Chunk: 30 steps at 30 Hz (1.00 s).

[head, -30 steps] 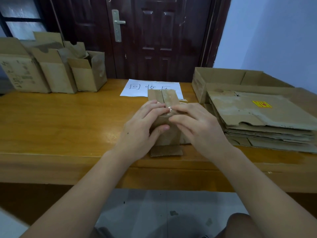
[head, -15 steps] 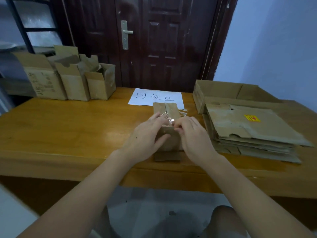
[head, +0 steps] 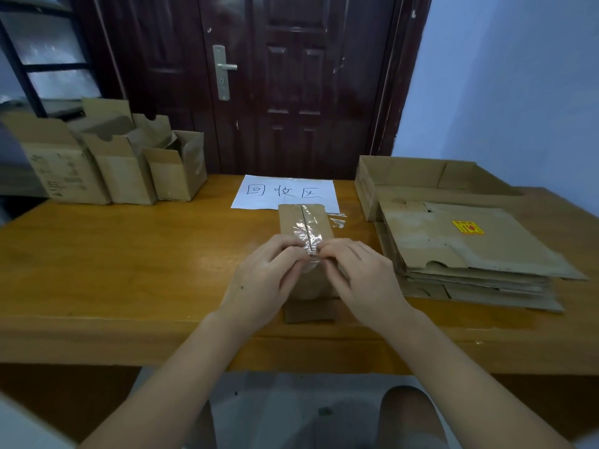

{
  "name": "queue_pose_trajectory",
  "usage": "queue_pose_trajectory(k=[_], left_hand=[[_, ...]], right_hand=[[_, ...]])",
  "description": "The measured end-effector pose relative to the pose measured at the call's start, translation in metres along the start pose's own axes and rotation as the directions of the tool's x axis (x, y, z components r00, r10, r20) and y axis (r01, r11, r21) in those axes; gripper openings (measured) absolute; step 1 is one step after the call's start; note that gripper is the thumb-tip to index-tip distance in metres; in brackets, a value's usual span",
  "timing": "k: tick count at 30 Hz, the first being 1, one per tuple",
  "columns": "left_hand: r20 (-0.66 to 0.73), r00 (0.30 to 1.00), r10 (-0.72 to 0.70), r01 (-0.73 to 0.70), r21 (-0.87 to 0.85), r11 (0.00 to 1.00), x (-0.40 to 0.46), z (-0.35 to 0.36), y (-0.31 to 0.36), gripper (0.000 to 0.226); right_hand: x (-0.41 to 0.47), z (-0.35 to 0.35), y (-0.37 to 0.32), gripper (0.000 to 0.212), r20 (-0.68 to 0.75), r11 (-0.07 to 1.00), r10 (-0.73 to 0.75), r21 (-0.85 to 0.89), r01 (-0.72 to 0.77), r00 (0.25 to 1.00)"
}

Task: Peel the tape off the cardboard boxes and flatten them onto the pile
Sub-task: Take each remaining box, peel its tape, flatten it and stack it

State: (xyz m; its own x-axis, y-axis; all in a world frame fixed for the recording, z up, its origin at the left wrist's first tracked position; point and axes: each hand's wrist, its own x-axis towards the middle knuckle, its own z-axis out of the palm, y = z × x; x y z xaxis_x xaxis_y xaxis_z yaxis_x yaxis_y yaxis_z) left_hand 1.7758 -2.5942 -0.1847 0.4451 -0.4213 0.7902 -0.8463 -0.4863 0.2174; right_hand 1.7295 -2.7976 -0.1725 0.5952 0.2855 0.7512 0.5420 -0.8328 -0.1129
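A small brown cardboard box (head: 304,218) lies on the wooden table (head: 129,260) in front of me, its top seam covered by clear tape (head: 304,236). My left hand (head: 259,280) and my right hand (head: 363,280) rest on the box, and their fingertips pinch the crinkled, lifted near end of the tape at the seam. The near part of the box is hidden under my hands. A stack of flattened cardboard (head: 466,254) lies to the right, one sheet bearing a yellow sticker (head: 467,227).
Three upright open boxes (head: 113,170) stand at the table's back left. A white paper sign (head: 287,192) lies behind the small box. An open shallow carton (head: 421,176) sits behind the pile. A scrap of clear tape (head: 337,220) lies beside the box. A dark door (head: 291,85) is behind.
The camera has tilted so the table sits lower in view. My fingers have drawn together on the seam, and more crinkled tape now stands lifted from the box top.
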Motion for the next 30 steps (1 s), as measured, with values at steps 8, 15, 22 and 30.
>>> queue_pose_trajectory(k=[8,15,22,30], left_hand=[[-0.004,1.000,-0.016,0.017,0.101,0.995,0.004,-0.005,0.012,0.012],[-0.017,0.996,-0.082,0.084,0.138,0.987,0.012,-0.005,0.017,0.016],[0.012,0.978,-0.209,0.206,0.137,0.969,0.013,0.000,0.028,0.028],[0.096,0.980,-0.173,0.148,0.219,0.964,0.012,-0.003,0.026,0.021]], right_hand=[[-0.001,0.001,0.001,0.023,-0.088,0.996,-0.068,-0.061,0.062,0.994],[0.006,0.006,0.002,0.019,-0.140,0.995,-0.058,-0.093,0.045,0.988],[0.006,0.008,0.002,0.022,-0.110,0.997,-0.039,-0.073,0.031,0.993],[0.003,-0.002,0.004,0.025,-0.057,0.982,0.135,0.143,-0.126,0.989]])
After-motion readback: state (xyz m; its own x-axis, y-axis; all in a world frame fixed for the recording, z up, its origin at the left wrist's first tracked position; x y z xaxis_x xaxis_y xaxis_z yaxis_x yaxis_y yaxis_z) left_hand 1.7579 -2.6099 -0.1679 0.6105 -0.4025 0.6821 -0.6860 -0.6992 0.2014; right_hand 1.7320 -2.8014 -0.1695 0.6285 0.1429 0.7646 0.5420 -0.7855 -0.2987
